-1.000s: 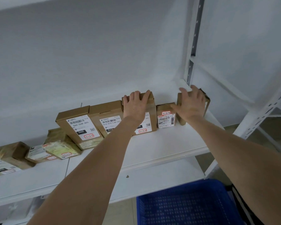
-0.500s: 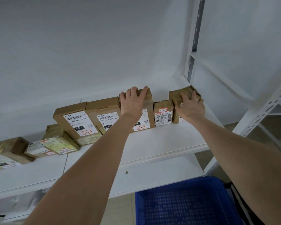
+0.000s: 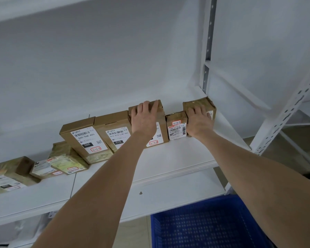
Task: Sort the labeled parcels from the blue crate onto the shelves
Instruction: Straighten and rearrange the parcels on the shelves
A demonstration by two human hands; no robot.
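A row of brown labeled parcels stands on the white shelf point(image 3: 177, 158). My left hand point(image 3: 145, 120) lies flat against the front of a tall cardboard parcel point(image 3: 160, 111), fingers reaching its top edge. My right hand point(image 3: 200, 121) presses on the rightmost taped parcel point(image 3: 200, 103), which stands upright at the end of the row. Between them sits a small parcel point(image 3: 176, 128) with a red-framed tag. Further left lean two more labeled boxes point(image 3: 87, 138) point(image 3: 115, 130). The blue crate point(image 3: 209, 224) is below, at the bottom right.
Several taped parcels point(image 3: 68, 161) point(image 3: 9, 174) lie flat at the shelf's left end. A white perforated upright point(image 3: 292, 102) rises at the right, a grey one point(image 3: 208, 43) at the back corner. A lower shelf point(image 3: 168, 194) runs beneath.
My right hand has pushed the rightmost parcel upright and in against the small parcel. My left hand has stayed on the tall parcel.
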